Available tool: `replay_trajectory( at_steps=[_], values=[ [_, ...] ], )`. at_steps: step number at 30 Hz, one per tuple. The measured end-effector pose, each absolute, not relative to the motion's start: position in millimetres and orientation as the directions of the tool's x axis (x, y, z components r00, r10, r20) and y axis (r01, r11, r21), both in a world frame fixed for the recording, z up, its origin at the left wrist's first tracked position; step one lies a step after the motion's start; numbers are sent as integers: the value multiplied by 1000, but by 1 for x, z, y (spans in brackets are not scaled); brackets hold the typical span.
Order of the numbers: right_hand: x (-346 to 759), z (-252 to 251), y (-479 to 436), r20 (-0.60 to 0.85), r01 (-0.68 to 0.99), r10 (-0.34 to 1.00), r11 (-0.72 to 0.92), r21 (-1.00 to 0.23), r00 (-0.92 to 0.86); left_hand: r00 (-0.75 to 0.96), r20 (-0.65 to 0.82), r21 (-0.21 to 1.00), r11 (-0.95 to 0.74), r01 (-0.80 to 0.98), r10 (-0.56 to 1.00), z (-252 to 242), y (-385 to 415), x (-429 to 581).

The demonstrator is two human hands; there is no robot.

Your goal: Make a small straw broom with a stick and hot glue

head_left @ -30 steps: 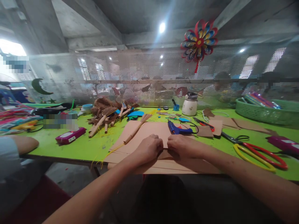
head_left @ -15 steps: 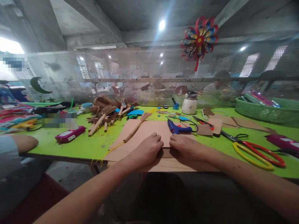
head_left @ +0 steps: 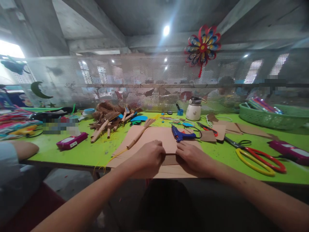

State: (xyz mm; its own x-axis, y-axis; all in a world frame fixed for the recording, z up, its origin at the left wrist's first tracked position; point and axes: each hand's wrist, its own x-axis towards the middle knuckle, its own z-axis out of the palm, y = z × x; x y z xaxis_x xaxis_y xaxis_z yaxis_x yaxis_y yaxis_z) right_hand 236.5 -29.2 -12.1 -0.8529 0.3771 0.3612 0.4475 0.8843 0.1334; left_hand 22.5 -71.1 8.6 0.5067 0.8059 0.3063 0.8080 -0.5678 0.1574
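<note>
Both hands are at a strip of brown paper near the table's front edge, over larger sheets of brown paper. My left hand is closed on the strip's left end, knuckles up. My right hand has its fingers bent together on the strip's right end. A blue glue gun lies just beyond my right hand. A rolled paper stick with a frayed top rests on the sheets, left of the glue gun.
Large scissors with red and yellow handles lie at the right, before a green basket. Paper rolls are heaped at the back left. A purple box and a person's arm are at the left. A white jar stands behind.
The view has shifted slightly. My left hand has turned and its fingers are curled in more around the paper's edge. My right hand stays at the strip's right end.
</note>
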Motion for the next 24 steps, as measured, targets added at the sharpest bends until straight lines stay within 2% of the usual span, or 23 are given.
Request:
replay_trajectory(
  at_steps=[3,4,6,10,13,16,21,24],
  values=[
    [238,-17,-28,422,454,357,878,152,-833,323,261,456,-411,789,910,15,-51,24],
    [239,-19,-27,446,455,343,874,170,-826,312,216,538,-379,753,925,18,-44,26],
    [239,-23,-26,493,461,315,863,207,-811,338,155,613,-358,704,928,21,-35,29],
    [239,-27,-27,560,459,260,853,247,-786,449,32,598,-377,707,893,23,-36,31],
    [240,-25,-29,580,444,237,862,245,-780,444,-44,638,-317,702,895,21,-46,29],
    [240,-21,-32,572,436,232,865,249,-787,427,-51,688,-278,671,903,16,-54,26],
    [237,-18,-33,552,438,241,861,258,-798,445,-40,703,-291,649,895,11,-54,26],
    [237,-19,-34,552,431,265,881,195,-791,425,-61,706,-261,658,903,9,-54,28]
  ],
)
